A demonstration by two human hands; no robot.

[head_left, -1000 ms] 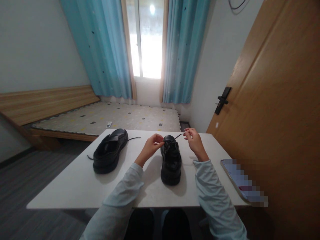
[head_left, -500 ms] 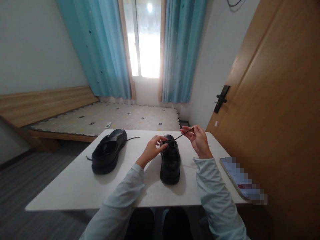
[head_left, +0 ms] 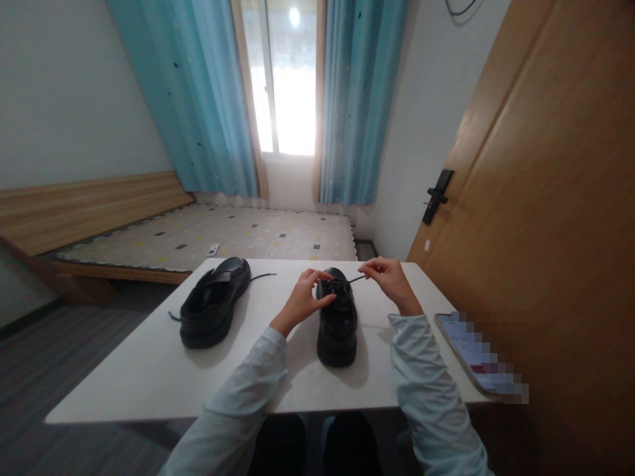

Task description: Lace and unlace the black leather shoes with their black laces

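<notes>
A black lace-up shoe (head_left: 337,334) stands on the white table with its toe pointing away from me. My left hand (head_left: 305,297) grips the shoe from the left side at the lacing, thumb and fingers curved over it. Right of the shoe, my right hand (head_left: 389,281) pinches a dark shoelace (head_left: 356,279) between thumb and fingertips. The lace runs short and taut from the lacing to these fingertips. Part of the lacing is hidden behind my left fingers.
Another black shoe (head_left: 211,311) stands to the left, its loose lace ends lying out on the table (head_left: 149,383). A phone or tablet (head_left: 461,344), partly blurred out, lies at the right edge. Beyond are a bed (head_left: 268,231) and a wooden door (head_left: 546,198).
My right hand has moved left, closer to the shoe, and its fingers have drawn together on the lace nearer the lacing. My left hand stays at the shoe.
</notes>
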